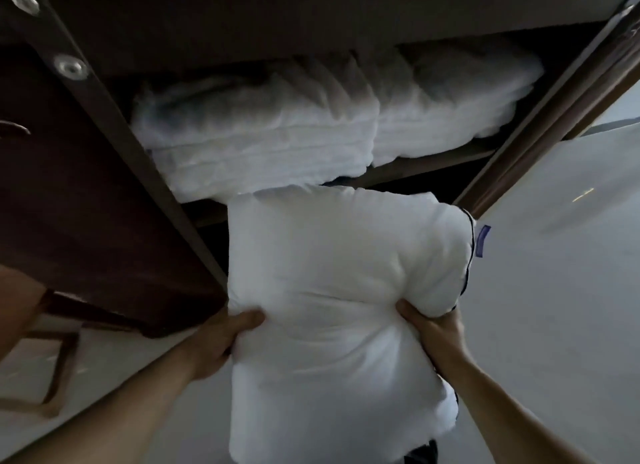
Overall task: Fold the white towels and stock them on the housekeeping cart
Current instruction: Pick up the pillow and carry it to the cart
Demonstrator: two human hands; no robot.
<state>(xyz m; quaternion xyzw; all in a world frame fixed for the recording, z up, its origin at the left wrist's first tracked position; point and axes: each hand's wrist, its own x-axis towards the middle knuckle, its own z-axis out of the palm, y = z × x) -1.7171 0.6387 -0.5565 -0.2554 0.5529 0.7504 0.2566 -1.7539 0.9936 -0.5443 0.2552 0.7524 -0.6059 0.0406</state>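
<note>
Left hand (221, 339) and right hand (433, 328) each clutch a side of the plump white bundle (339, 273), its long axis pointing away from them, under the cart shelf (450, 155) of stacked towels (263, 134).

Dim, flat light, no lamp or window in view. Pale glossy floor (114, 356) at lower left, with a brown wooden frame (59, 370) standing on it, maybe a stool or chair base, can't tell. Dark reddish wood panel (69, 203) fills the left side, curved handle (15, 128) at its edge. Round metal fasteners (71, 66) on a dark strip above it. Brown ribbed rail (554, 117) runs diagonally at upper right. Pale smooth surface (561, 290) on the right, floor or wall unclear, carrying a small yellowish light streak (583, 193).
</note>
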